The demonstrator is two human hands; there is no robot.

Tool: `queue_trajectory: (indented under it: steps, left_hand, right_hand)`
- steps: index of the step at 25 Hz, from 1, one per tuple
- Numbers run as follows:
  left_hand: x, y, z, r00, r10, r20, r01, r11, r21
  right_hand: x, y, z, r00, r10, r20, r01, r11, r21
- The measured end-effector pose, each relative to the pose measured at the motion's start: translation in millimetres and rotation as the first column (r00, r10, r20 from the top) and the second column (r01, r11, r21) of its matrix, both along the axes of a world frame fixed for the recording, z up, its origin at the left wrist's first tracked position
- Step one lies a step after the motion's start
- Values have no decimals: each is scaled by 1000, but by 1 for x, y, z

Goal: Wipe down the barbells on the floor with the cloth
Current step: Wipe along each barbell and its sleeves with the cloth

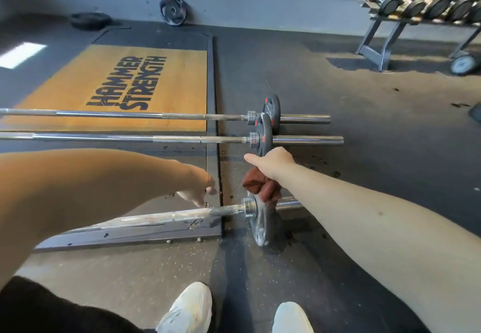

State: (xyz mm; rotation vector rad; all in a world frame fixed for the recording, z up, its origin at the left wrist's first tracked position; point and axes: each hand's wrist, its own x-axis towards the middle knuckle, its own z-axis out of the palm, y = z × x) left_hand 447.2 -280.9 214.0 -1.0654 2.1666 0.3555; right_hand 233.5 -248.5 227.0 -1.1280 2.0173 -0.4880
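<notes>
Nearest of all, below both hands, a pair of white sneakers (187,306) is being planted on the dark rubber floor (377,129). Just beyond them the nearest barbell (166,215) is being approached from both sides. Its shaft is lying under the left hand (200,189), whose fingers are being held fairly straight and pointed down at the steel, holding nothing; whether the steel is being touched cannot be told. A brown cloth (257,185) is being gripped in the right hand (273,163), the thumb being stuck out to the left. The cloth is being hung directly under that hand, onto the top edge of this barbell's weight plate (259,228). Beyond the right hand, the middle barbell (130,138) and the far barbell (130,115) are being kept side by side on the floor, each fitted with a small black plate near that hand. Beyond the left hand, a wooden lifting platform (78,90) lettered HAMMER STRENGTH is being crossed by both shafts. Farthest off, a loose plate (173,11) is being propped against the wall, and a dumbbell rack (429,7) is being shown far to the right of the right hand.
</notes>
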Motion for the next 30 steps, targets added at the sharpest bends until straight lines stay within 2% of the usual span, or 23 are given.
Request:
queue_trajectory:
  steps: [2, 4, 8, 12, 14, 17, 20, 22, 25, 27, 30]
  left_hand:
    - [8, 18, 14, 999, 19, -38, -20, 999, -25]
    - [16, 27, 11, 996, 35, -79, -41, 996, -75]
    - [51, 26, -21, 985, 83, -152, -97, 992, -83]
    - [81, 21, -54, 969, 124, -215, -145, 986, -84]
    - [90, 14, -72, 953, 141, -266, -164, 984, -66]
    - [94, 2, -109, 936, 158, -314, -185, 981, -57]
    - [94, -7, -142, 914, 172, -369, -194, 981, -24]
    - [94, -16, -159, 904, 172, -391, -194, 981, -17]
    - [92, -21, -173, 913, 138, -385, -167, 985, -41]
    - [90, -25, -177, 924, 103, -369, -134, 989, -59]
    - [88, -37, -176, 929, 84, -361, -107, 993, -44]
  right_hand:
    - [19, 0, 10, 999, -4, 39, 3, 1000, 30]
    - [34, -1, 11, 999, 25, -34, -25, 1000, 3]
    - [63, -3, 6, 989, 139, -48, -136, 988, 72]
    - [77, 5, -10, 954, 194, -230, -192, 981, 31]
    - [82, 3, -33, 943, 181, -280, -187, 982, 6]
    - [81, -12, -93, 869, 188, -459, -218, 976, -14]
    - [76, -4, -160, 756, 324, -569, -325, 940, 103]
    - [80, 17, -194, 738, 223, -637, -274, 962, 19]
    - [101, 47, -216, 723, 0, -691, -88, 992, -92]
    - [107, 47, -213, 713, 4, -702, -72, 995, -67]
    - [99, 11, -203, 644, 136, -753, -131, 989, 67]
